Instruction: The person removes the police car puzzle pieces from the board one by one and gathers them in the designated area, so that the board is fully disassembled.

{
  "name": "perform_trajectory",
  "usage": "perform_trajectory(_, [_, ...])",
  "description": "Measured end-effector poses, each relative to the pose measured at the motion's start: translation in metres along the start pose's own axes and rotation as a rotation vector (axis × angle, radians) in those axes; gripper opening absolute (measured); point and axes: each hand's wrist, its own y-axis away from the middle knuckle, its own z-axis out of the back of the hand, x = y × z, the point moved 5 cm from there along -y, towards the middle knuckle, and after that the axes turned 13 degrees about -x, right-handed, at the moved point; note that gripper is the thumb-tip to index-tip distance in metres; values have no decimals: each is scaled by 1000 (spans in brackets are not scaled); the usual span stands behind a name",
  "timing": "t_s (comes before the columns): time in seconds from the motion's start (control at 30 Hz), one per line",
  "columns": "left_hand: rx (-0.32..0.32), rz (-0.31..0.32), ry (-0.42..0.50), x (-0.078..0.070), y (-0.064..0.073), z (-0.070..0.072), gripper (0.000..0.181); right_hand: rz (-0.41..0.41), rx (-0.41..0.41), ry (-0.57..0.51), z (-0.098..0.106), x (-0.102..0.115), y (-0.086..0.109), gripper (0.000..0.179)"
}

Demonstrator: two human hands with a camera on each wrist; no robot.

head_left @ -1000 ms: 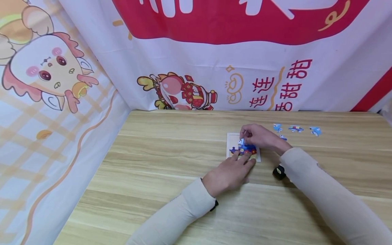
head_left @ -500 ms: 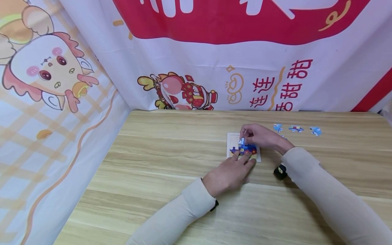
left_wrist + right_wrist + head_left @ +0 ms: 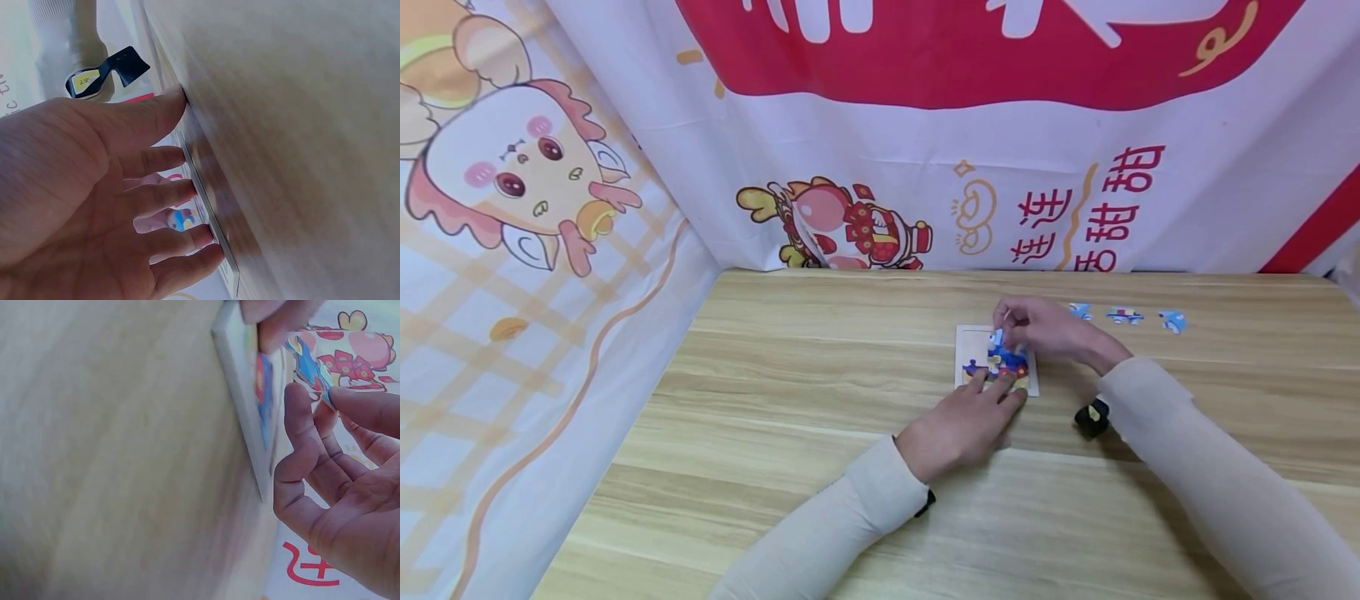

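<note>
A small puzzle board (image 3: 959, 346) with a pale rim lies on the table, its lower part filled with purple, red and yellow pieces. My left hand (image 3: 961, 423) rests fairly straight fingers on the near edge of this board; the left wrist view shows the fingertips along the board's edge (image 3: 219, 232). Thumb and fingertips of my right hand (image 3: 1051, 327) pinch a blue puzzle piece (image 3: 306, 365). In the right wrist view that piece is tilted and stands off the board's surface. From the head, it overlaps the upper middle of the board, partly hidden by the right fingers.
Loose puzzle pieces lie in a row to the right, behind the right hand: a light blue one (image 3: 1081, 312), one with red and yellow (image 3: 1125, 316), and another light blue one (image 3: 1172, 322). A printed cloth (image 3: 880, 142) hangs at the table's back edge.
My right hand has moved slightly right and away from me, taking the pinched puzzle piece with it; the piece has turned a little. The left hand and the board stay put.
</note>
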Motion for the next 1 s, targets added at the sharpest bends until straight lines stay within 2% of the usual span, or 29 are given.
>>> perform_trajectory(0.27, [21,9,4,0,-1,-1,61,-44,-32,-22,29,-10,11,20])
perform_trajectory(0.43, [24,14,21,0,0,-1,61,-98,-49,-15,56,-28,23,23])
perform_trajectory(0.67, [13,13,32,0,0,0,61,-134,-89,-65,88,-58,40,23])
perform_trajectory(1.0, [32,26,41,-1,1,0,60,-221,-152,100,117,-89,55,31])
